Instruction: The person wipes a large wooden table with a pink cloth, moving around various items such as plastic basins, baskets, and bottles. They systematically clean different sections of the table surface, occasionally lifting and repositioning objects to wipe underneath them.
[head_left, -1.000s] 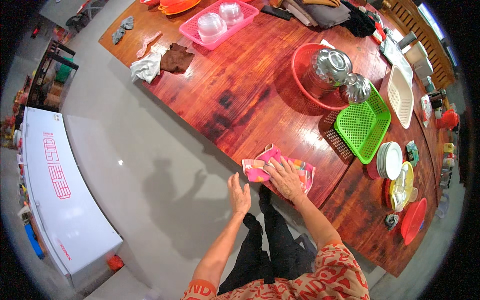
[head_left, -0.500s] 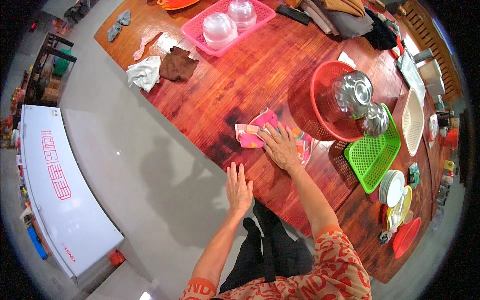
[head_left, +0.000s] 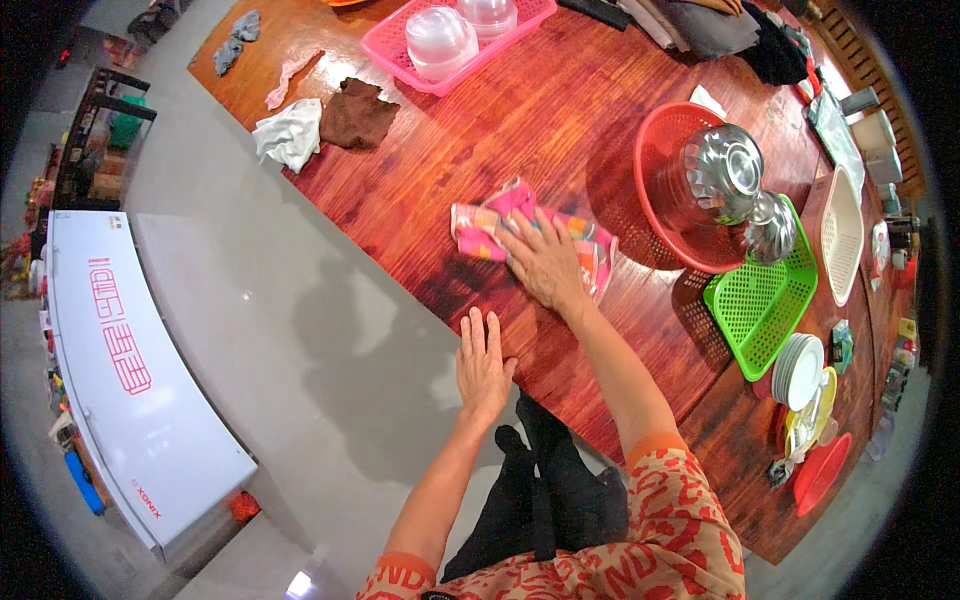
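My right hand point(head_left: 546, 266) lies flat, fingers stretched out, on a pink patterned cloth point(head_left: 480, 226), pressing it against the reddish wooden table point(head_left: 420, 190). The cloth is bunched, with folds spreading out on both sides of the hand. Close to the table's near left edge is my left hand point(head_left: 484, 372), its fingers extended and nothing in it. Whether its fingertips touch the edge I cannot tell. Dark patches mark the wood around the cloth.
Right of the cloth, a red basket point(head_left: 655, 200) holds shiny metal bowls point(head_left: 722, 172) beside a green basket point(head_left: 745, 345). White plates point(head_left: 800, 372) lie nearer. Toward the far side are a pink basket point(head_left: 440, 88) with clear bowls, a brown rag point(head_left: 355, 115) and a white rag point(head_left: 288, 135).
My right hand and the cloth have slid a little to the left and away from me across the table. My left hand has shifted only slightly; the view has turned a little.
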